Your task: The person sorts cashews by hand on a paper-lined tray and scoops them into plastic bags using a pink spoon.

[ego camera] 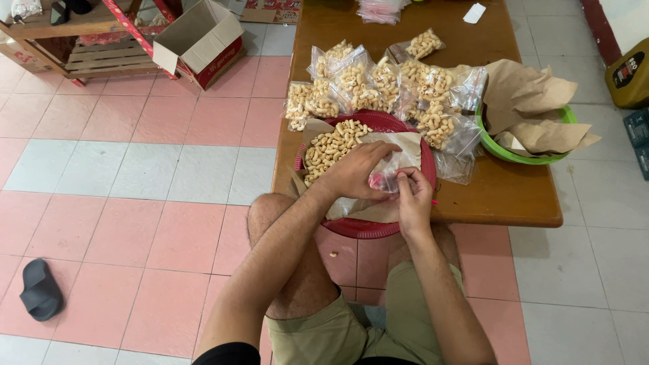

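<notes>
Fingers (404, 177) of the right hand (414, 199) pinch the near edge of a small clear plastic bag (387, 174), while the left hand (355, 170) curls over the bag's other side, its fingertips hidden against the plastic, so how tightly it grips cannot be told. The bag sits between both hands, just above the near half of a round red tray (365, 228); its long axis seems to run away from the person toward the far side of the tabletop (514, 192), though the hands cover most of it and its mouth cannot be made out. Inside the tray lies brown paper (405, 143) carrying a heap of pale curled snack pieces (331, 145) on the left part. Just beyond the tray, a cluster of filled clear bags (378, 84) of the same pieces rests on the tabletop, some touching the tray's rim. To the right, a green bowl (514, 157) holds crumpled brown paper. On the tiled floor (135, 176) are an open cardboard box (199, 40) and a dark sandal (40, 289).
</notes>
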